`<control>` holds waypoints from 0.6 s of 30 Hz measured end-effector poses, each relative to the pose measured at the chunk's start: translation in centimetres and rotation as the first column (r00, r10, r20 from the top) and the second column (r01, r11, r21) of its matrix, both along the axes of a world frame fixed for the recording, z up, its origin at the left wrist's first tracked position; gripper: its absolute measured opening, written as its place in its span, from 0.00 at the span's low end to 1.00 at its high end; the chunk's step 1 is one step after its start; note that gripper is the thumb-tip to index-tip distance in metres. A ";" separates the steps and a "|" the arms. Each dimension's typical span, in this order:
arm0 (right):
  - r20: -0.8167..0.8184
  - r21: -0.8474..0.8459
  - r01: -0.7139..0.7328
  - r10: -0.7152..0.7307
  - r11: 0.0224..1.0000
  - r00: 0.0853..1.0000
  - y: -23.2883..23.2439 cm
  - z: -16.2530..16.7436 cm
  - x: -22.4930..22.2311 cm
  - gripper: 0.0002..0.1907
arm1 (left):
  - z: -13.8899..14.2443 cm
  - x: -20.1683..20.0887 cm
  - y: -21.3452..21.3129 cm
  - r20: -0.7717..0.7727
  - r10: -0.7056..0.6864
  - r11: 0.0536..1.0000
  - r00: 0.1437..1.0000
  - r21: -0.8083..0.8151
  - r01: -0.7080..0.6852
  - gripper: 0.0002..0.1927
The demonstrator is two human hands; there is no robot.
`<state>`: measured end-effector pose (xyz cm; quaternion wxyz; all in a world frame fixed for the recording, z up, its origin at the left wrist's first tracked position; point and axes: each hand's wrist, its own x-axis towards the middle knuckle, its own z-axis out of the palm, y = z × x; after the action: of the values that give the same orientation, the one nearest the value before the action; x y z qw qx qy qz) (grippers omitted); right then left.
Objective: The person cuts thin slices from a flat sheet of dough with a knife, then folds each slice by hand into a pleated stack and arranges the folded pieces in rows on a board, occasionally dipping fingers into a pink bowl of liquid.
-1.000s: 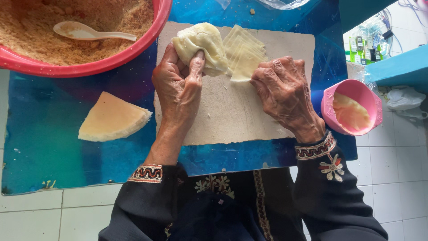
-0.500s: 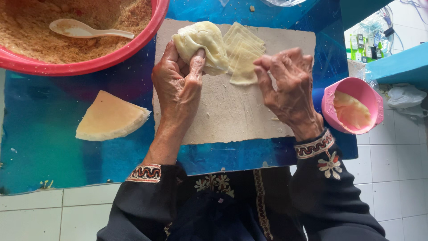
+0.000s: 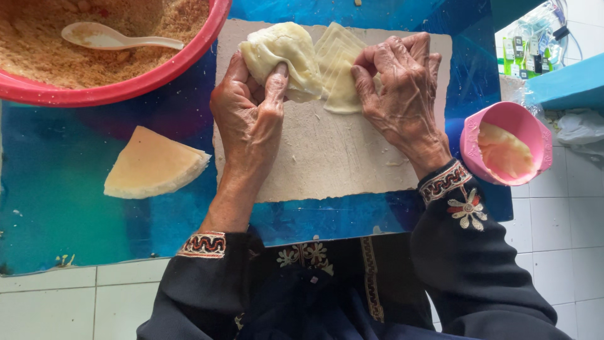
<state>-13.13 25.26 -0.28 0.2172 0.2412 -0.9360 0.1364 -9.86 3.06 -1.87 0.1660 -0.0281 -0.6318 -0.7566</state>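
Note:
My left hand (image 3: 251, 116) grips a folded, filled pastry parcel (image 3: 283, 53) of pale dough at the top of the cream work board (image 3: 340, 157). My right hand (image 3: 399, 88) rests fingers-down on a fanned stack of thin dough sheets (image 3: 340, 63) just right of the parcel. Both hands lie over the board, a short gap between them. Dark sleeves with embroidered cuffs cover my forearms.
A red bowl (image 3: 157, 72) of brown crumbly filling with a white spoon (image 3: 110, 38) sits top left. A wedge-shaped stack of pastry sheets (image 3: 154, 167) lies on the blue table. A pink cup (image 3: 506, 141) of pale paste stands right. White tiled floor lies below.
My right hand has moved up and left from the board's right side onto the stack of dough sheets. My left hand keeps holding the parcel in the same place.

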 end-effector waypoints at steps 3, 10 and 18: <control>-0.022 0.008 -0.005 0.005 1.000 1.000 0.1 0.0 0.0 0.03 | 0.0 0.0 0.0 -0.006 0.009 0.999 1.000 -0.041 -0.009 0.13; -0.061 -0.293 -0.210 0.201 0.933 0.978 -1.8 2.2 1.5 0.09 | 0.8 -0.1 0.2 0.070 -0.045 0.997 0.996 -0.055 0.049 0.14; -0.042 -0.295 -0.258 0.258 0.920 0.965 -4.6 2.3 1.7 0.10 | 0.8 -0.1 0.3 0.071 -0.078 0.969 0.994 -0.231 0.093 0.17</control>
<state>-11.42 20.65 1.98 0.2321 0.3269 -0.8646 0.3029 -9.94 3.35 -1.03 0.1094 -0.0515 -0.7194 -0.6840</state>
